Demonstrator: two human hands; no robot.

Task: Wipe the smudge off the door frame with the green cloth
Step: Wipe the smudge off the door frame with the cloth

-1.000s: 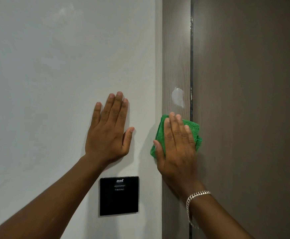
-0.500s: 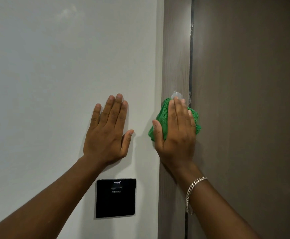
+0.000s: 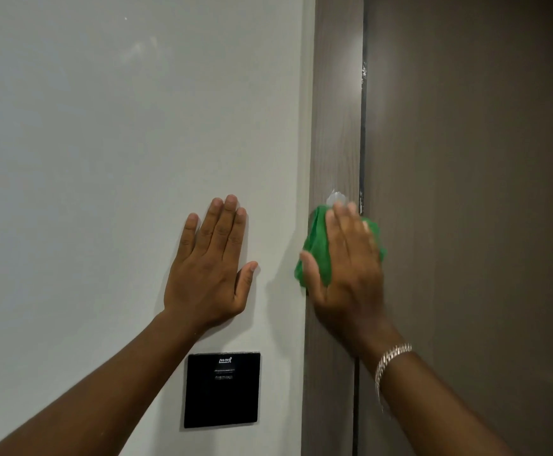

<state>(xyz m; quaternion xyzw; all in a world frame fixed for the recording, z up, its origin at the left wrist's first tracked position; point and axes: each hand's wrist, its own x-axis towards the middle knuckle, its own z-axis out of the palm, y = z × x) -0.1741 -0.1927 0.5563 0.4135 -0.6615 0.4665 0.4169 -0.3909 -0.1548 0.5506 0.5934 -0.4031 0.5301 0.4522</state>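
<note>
Two hands up, both flat. Left hand pressed palm-down on wall, fingers straight and close together, thumb out to side; holding nothing, just bracing. Right hand flat over green cloth, fingers extended and close together, blurred with motion, pinning cloth against door frame. Not a pinch or a closed grip, more a palm press; thumb hooked along cloth's left edge. Cloth bunched under palm and fingers, green poking out past thumb and past little-finger side. Smudge pale, just above right fingertips, only top bit showing, rest under cloth or fingers. Wiping under way, not finished.

Handling guess: cloth soft, light, floppy, likely microfibre; will fold and creep under sliding fingers, so best kept wadded under whole palm with thumb trapping an edge. Frame stiff, smooth, probably low grip, so cloth could skid off narrow face toward door beyond little finger. Smudge looks smeary; may need firm repeated passes. Black panel below left wrist, bracelet on right wrist, both well clear of wiping.
</note>
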